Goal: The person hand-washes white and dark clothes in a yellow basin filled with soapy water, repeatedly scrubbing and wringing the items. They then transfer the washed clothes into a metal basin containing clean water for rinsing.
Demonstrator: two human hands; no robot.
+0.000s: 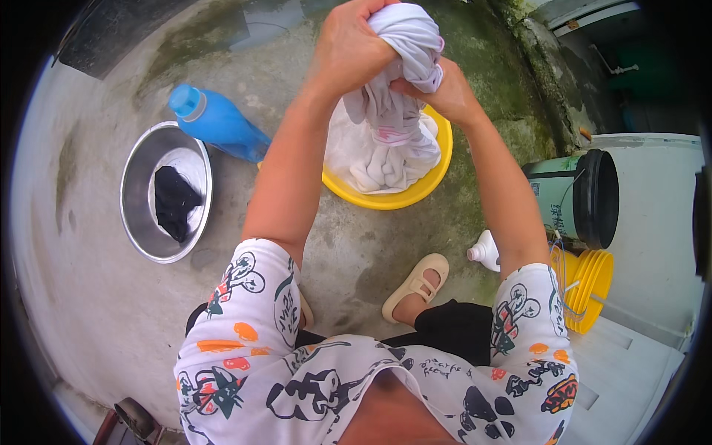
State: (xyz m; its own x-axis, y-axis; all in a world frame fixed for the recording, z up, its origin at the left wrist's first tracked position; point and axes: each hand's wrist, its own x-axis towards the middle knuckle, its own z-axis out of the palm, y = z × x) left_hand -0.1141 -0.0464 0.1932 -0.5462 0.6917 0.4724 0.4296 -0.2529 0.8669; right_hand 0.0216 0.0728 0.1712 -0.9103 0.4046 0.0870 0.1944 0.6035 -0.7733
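Note:
A wet, twisted white garment is lifted in both of my hands, its lower part hanging down into a yellow basin. My left hand grips the upper bunch from the left. Lower down on the right, my right hand holds the cloth, some of its fingers hidden behind the folds. Pinkish marks show on the hanging part. White fabric lies in the basin beside whitish, sudsy-looking water.
Left of the basin, a blue bottle stands near a metal basin holding black cloth. Right are a white bottle, a green bucket with a black rim and a yellow bucket. My feet are on the concrete floor below.

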